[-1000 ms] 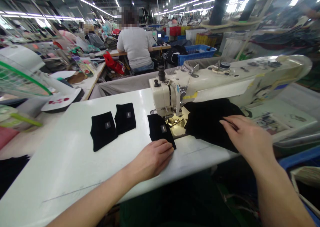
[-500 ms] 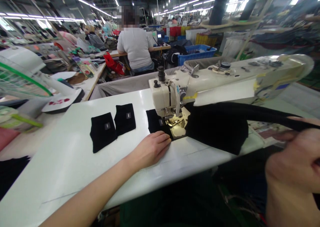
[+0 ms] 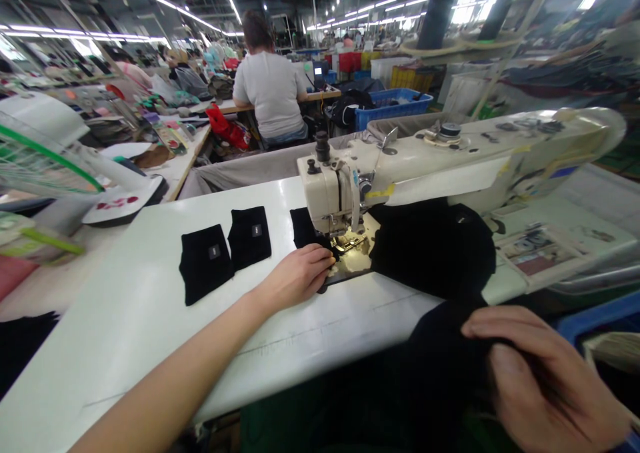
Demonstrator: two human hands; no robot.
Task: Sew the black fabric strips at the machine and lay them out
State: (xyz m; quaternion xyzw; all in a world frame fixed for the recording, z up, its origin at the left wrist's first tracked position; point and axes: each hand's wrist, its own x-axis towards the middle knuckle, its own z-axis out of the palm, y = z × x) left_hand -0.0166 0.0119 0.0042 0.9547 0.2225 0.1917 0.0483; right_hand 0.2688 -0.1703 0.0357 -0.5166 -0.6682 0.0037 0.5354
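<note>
My left hand [image 3: 300, 272] is closed on the near edge of a small black fabric piece [image 3: 301, 225], beside the presser foot [image 3: 345, 241] of a sewing machine [image 3: 330, 186]. The fingers cover much of that piece. At the lower right my right hand [image 3: 545, 373] pinches a larger black cloth [image 3: 443, 333], which hangs over the table's front edge. Right of the needle lies a black fabric heap [image 3: 430, 253] with a small label on it. Two black pieces with grey labels, one farther left [image 3: 204, 276] and one nearer the machine [image 3: 250, 246], rest flat on the white table [image 3: 150, 333].
A white fan [image 3: 125, 186] stands at the left. Thread cones [image 3: 437, 16] rise behind the machine. An open parts tray [image 3: 540, 253] is set in the table at right. Ahead, a person in a grey shirt [image 3: 270, 96] sits near a blue basket [image 3: 390, 110].
My right hand has come left and down from the right edge, bringing the black cloth below the table edge. My left hand has shifted slightly left and up with the small piece.
</note>
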